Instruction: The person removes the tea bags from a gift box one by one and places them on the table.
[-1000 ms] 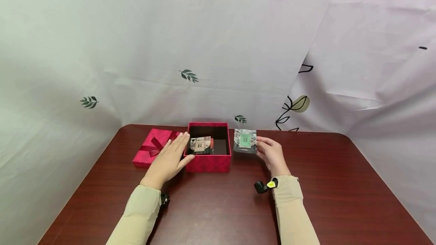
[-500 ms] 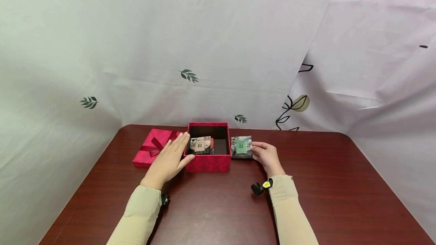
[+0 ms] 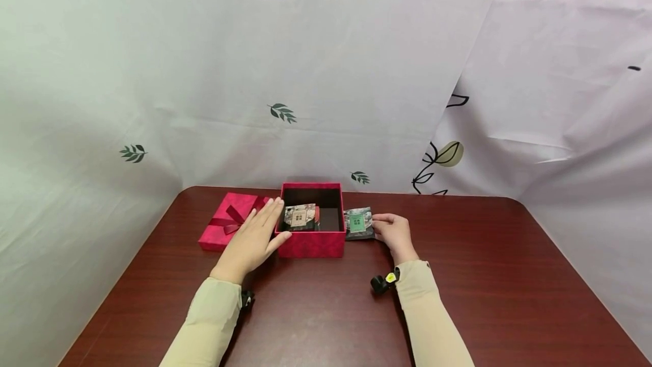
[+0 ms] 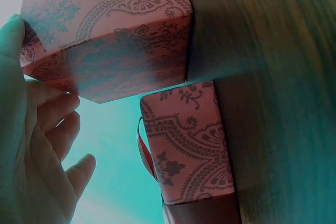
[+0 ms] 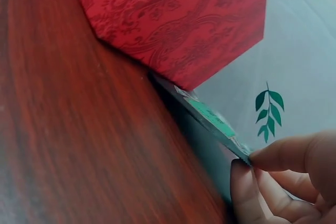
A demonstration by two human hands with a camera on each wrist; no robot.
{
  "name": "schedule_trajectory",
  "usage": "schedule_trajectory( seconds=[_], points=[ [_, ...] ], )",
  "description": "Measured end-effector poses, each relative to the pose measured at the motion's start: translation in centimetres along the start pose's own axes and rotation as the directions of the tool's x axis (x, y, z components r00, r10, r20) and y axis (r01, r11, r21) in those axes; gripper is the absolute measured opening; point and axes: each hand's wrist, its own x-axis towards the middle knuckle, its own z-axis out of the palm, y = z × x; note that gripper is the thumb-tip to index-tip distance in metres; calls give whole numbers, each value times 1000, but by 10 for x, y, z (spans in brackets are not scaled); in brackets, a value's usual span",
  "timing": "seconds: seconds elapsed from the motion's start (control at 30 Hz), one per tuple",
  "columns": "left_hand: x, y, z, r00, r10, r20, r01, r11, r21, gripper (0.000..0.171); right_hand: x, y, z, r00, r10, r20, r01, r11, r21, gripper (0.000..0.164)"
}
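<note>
My left hand [image 3: 251, 235] lies with straight fingers at the left rim of an open red patterned gift box [image 3: 311, 246]; in the left wrist view, its fingertips touch the box's side. Between the thumb and fingers of my right hand [image 3: 396, 233] is the right edge of a flat dark sachet with a green label [image 3: 359, 223]. The right wrist view shows this sachet [image 5: 212, 120] slanting, its far end low by the table against the box's right wall. Inside the box, towards the left, sits another sachet with a beige label [image 3: 299, 217], a reddish piece [image 3: 317, 218] showing behind it.
The box's red lid [image 3: 216, 237], tied with a dark red ribbon bow [image 3: 234, 218], lies left of the box, partly behind my left hand. All stand near the back edge of a reddish-brown wooden table [image 3: 326, 310]. A pale printed cloth [image 3: 326, 72] hangs behind it.
My right hand has moved left and nearer to me, bringing the green-labelled sachet lower and up against the box's right side. My left hand, the box and the lid stay where they were.
</note>
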Motion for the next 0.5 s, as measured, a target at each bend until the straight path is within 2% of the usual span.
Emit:
schedule_trajectory(
  seconds=[0.5],
  points=[
    [1,0,1,1000,-10,6,10,1000,2,78,-2,-9,-4,993,-73,-96,68,996,-58,19]
  ],
)
